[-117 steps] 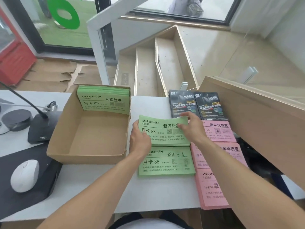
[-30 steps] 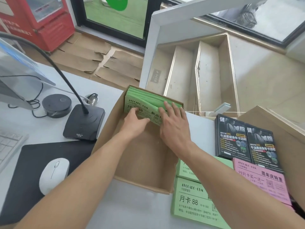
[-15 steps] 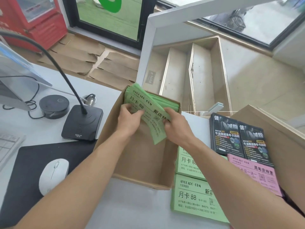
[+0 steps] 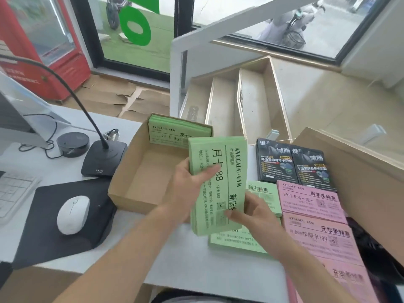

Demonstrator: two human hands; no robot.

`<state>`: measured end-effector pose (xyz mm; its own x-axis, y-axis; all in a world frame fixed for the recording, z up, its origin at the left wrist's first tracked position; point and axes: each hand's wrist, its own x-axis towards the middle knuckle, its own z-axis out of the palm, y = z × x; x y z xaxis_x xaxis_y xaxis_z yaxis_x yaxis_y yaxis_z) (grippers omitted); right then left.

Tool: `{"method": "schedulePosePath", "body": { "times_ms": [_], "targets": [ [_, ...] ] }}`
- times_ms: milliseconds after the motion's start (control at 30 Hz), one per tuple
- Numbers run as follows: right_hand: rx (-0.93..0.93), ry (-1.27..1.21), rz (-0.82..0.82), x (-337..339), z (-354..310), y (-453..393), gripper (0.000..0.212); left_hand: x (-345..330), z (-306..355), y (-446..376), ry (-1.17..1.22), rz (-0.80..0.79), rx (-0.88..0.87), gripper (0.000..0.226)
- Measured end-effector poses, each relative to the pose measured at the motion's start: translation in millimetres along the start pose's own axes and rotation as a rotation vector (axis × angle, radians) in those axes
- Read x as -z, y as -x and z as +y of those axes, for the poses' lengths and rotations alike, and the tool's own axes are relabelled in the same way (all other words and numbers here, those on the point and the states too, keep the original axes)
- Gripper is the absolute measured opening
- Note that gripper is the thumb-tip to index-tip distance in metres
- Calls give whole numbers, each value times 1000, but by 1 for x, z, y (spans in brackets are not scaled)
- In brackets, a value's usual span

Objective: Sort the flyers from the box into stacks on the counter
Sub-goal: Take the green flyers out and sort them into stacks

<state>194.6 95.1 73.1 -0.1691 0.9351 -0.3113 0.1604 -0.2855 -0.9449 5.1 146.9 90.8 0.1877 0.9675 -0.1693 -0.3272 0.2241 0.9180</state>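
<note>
Both hands are gripping a green flyer bundle point(image 4: 218, 184) right of the box point(image 4: 140, 171): left hand point(image 4: 188, 189) fingers pinching its left edge, right hand point(image 4: 251, 213) clasping the near end.

Seen from above, a person's left hand point(image 4: 189, 186) and right hand point(image 4: 254, 212) are gripping a thick bundle of green flyers point(image 4: 218, 186), turned lengthwise and hanging above the near right corner of an open cardboard box point(image 4: 140, 171). More green flyers point(image 4: 175, 132) are leaning against the box's far wall. On the white surface point(image 4: 196, 270) to the right, green stacks point(image 4: 262, 197), pink stacks point(image 4: 314, 215) and two black stacks point(image 4: 290, 162) are lying side by side. To the left, a white mouse point(image 4: 73, 214) is sitting on a black pad point(image 4: 43, 237), near a gooseneck microphone point(image 4: 104, 158).
</note>
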Motion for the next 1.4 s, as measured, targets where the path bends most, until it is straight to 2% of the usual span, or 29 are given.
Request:
{"method": "schedulePosePath", "body": {
  "times_ms": [167,300,467,600,800,967,1100,1300,1400],
  "targets": [
    [33,-50,133,14,44,56,28,-36,-56,50,-125,-124,6,24],
    [105,-140,250,15,69,82,28,-50,-85,78,-172,-114,49,27],
    [151,-126,291,12,90,96,33,-72,-94,98,-203,-76,-48,28],
    [178,-120,268,16,98,103,33,-82,-104,108,-201,-21,-70,32],
    [264,-34,241,11,103,113,38,-90,-109,116,-196,61,-93,26],
    [339,-20,222,18,99,115,40,-97,-98,118,-185,41,-144,28],
    [300,-29,238,22,101,113,33,-90,-100,115,-264,31,-163,39],
    [304,2,217,26,111,108,29,-90,-109,109,-239,1,-149,22],
    [226,44,147,32,116,102,30,-90,-107,107,-189,11,-115,20]
  ]
}}
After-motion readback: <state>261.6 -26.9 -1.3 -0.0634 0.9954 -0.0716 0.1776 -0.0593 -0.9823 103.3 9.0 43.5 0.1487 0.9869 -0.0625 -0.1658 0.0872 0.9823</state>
